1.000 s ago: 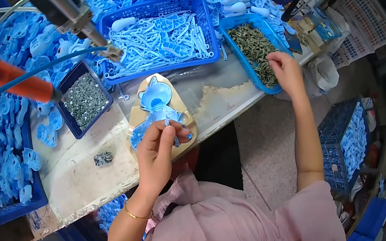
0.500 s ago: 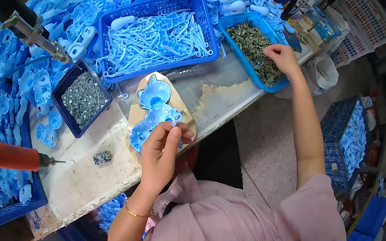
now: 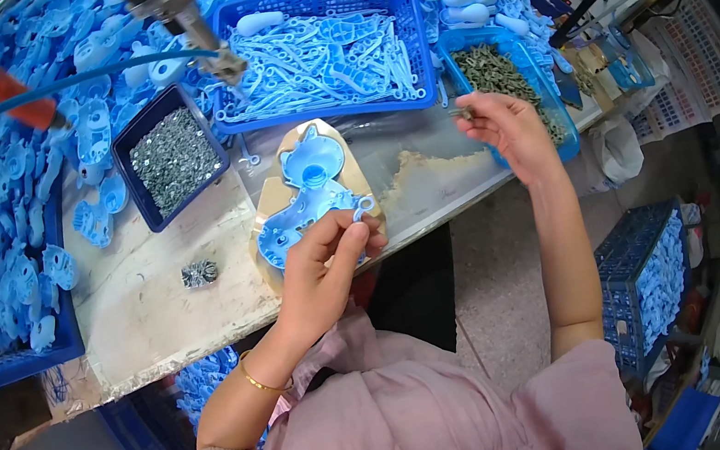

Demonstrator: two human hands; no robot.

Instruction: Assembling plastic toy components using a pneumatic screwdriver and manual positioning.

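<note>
My left hand (image 3: 321, 266) pinches a small blue plastic rod with a ring end (image 3: 365, 206), over the lower right of a blue animal-shaped plastic shell (image 3: 314, 165). The shell lies hollow side up in a tan fixture (image 3: 274, 199). My right hand (image 3: 514, 135) is closed at the fingertips on a small greenish-grey piece (image 3: 464, 115), held just left of the light blue tray (image 3: 551, 94). Many similar small pieces (image 3: 494, 73) fill that tray; their exact kind is too small to tell.
A blue basket (image 3: 334, 115) of ringed rods stands behind the fixture. Left of it is a dark bin (image 3: 133, 180) of small metal screws. An orange power screwdriver (image 3: 10, 91) and a metal arm (image 3: 184, 14) hang above heaped blue parts. A dark block (image 3: 199, 273) lies on the table.
My right hand has come out of the tray, moving left with a small piece in its fingertips. The orange screwdriver has swung up and away. My left hand still grips the rod.
</note>
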